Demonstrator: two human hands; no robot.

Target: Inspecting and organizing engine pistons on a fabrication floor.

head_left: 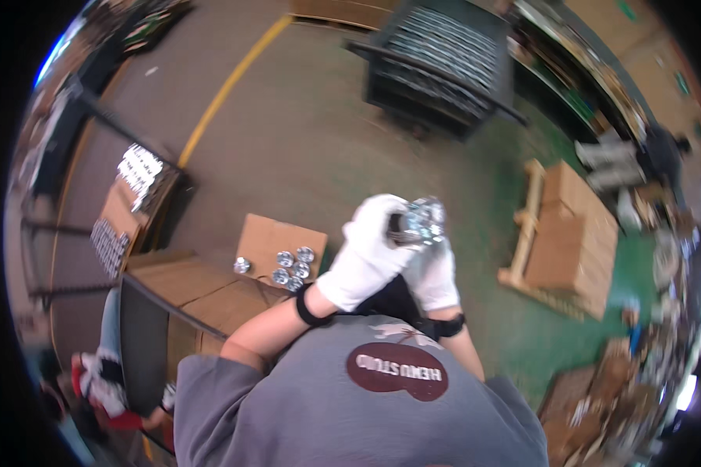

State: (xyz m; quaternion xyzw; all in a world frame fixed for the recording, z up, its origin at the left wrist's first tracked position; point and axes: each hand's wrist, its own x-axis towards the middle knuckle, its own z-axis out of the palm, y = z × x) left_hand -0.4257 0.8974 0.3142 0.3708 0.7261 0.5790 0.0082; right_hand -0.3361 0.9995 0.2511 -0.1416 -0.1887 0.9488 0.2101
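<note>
In front of my chest, both hands wear white gloves and come together around a cluster of shiny silver metal parts (426, 220). My left hand (368, 253) curls its fingers about the cluster's left side. From below and the right, my right hand (435, 276) closes on it, its fingers partly hidden behind the metal. Motion blur and glare hide the exact kind of these parts. To the left of my left hand, several round shiny metal pieces (286, 257) stand on a sheet of brown cardboard (269, 231); one sits apart near its left edge.
Cardboard boxes (226, 300) adjoin the sheet at lower left. A rack (142, 187) with shiny parts stands beyond. Ahead is a dark cart (401, 89) loaded with metal rows. At right, cartons (561, 241) rest on a wooden pallet (526, 226). Another person (105, 381) is at lower left.
</note>
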